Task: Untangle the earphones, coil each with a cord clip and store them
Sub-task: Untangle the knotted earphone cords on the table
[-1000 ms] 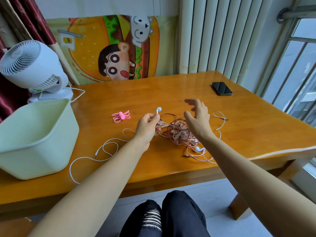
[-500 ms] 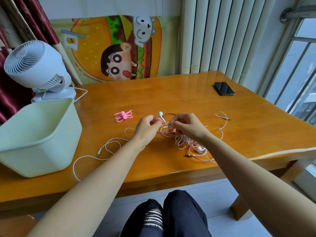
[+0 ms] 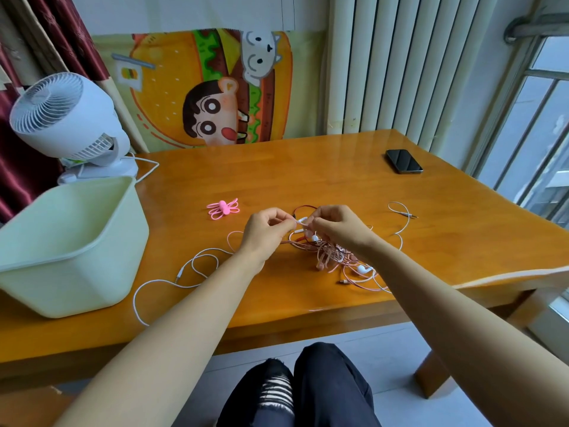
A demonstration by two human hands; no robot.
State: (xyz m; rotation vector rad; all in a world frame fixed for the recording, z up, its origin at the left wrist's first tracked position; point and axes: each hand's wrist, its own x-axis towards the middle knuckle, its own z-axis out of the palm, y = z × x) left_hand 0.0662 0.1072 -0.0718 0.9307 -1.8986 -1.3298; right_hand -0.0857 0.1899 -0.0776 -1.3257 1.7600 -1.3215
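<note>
A tangle of pink and white earphone cords [image 3: 331, 257] lies in the middle of the wooden table [image 3: 308, 186]. My left hand [image 3: 264, 232] and my right hand [image 3: 335, 228] meet just above the tangle's far edge, and each pinches the same white earphone strand [image 3: 301, 224] between thumb and fingertips. One white cord [image 3: 172, 282] loops away to the left, ending in a plug. Another thin cord with a plug [image 3: 403, 212] curls off to the right. A bunch of pink cord clips [image 3: 223, 208] lies behind my left hand.
A pale green plastic bin [image 3: 67, 245] stands at the table's left edge, with a white desk fan [image 3: 69, 124] behind it. A black phone [image 3: 403, 161] lies at the back right. A cartoon poster leans against the wall. My knees show below the table's front edge.
My right hand, open above the tangle a second ago, came left and down and now pinches the white strand beside my left hand. The raised earbud has dropped between the hands.
</note>
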